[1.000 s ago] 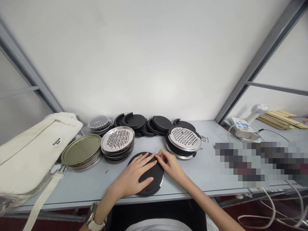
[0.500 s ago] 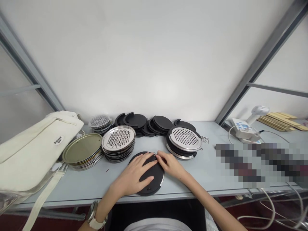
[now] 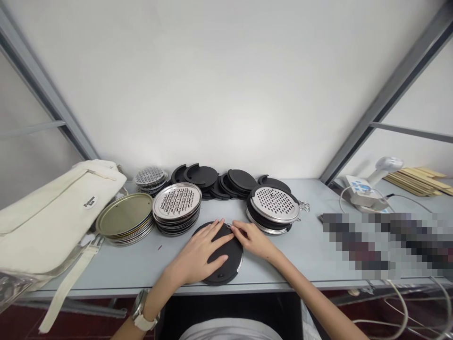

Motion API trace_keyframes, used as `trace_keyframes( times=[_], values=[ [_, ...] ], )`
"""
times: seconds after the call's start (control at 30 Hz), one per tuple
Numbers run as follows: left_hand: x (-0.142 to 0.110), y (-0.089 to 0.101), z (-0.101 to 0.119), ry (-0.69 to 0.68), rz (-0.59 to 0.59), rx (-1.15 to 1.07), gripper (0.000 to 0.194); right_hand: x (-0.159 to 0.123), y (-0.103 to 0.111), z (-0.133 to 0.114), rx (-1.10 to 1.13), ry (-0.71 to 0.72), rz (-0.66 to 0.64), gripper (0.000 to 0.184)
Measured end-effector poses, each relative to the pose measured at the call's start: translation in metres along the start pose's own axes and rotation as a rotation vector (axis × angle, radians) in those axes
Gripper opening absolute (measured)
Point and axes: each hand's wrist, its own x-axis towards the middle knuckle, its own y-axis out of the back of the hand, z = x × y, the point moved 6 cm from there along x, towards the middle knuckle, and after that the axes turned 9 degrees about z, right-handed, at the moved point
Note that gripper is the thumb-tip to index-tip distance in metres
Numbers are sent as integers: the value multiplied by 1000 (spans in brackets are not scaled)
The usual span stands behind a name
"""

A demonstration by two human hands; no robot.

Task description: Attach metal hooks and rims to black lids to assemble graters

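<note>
A round black disc (image 3: 231, 264) with a thin metal rim showing on its right side lies flat near the table's front edge. My left hand (image 3: 200, 252) rests over it, fingers stretched out and apart, pressing on its face. At the disc's far edge, my right hand (image 3: 253, 240) pinches a small metal wire loop (image 3: 229, 225); the fingertips partly hide it. Just beyond the right hand stands a stack of black holders with a perforated metal grater plate (image 3: 276, 203) on top. Wire loops (image 3: 303, 206) stick out from that stack's right side.
To the left are a stack of grater plates (image 3: 177, 202), a stack of olive-coloured round plates (image 3: 123, 215) and a cream bag (image 3: 49, 222). Black holders (image 3: 242, 180) lie along the wall. A white scanner-like device (image 3: 385, 167) and a blurred-out patch (image 3: 354, 245) are at the right.
The view has shifted slightly. The wire loop shows more clearly between my hands, and the left fingers have moved a little on the disc, which stays in place.
</note>
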Motion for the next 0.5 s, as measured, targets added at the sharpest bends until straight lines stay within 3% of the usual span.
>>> trace_keyframes(
  times=[0.17, 0.5],
  values=[
    [1, 0, 2, -48, -11, -28, 53, -3, -1, 3, 32, -10, 52, 32],
    [2, -1, 1, -30, -18, -42, 51, -10, 0, 1, 76, -25, 38, 26]
  ],
)
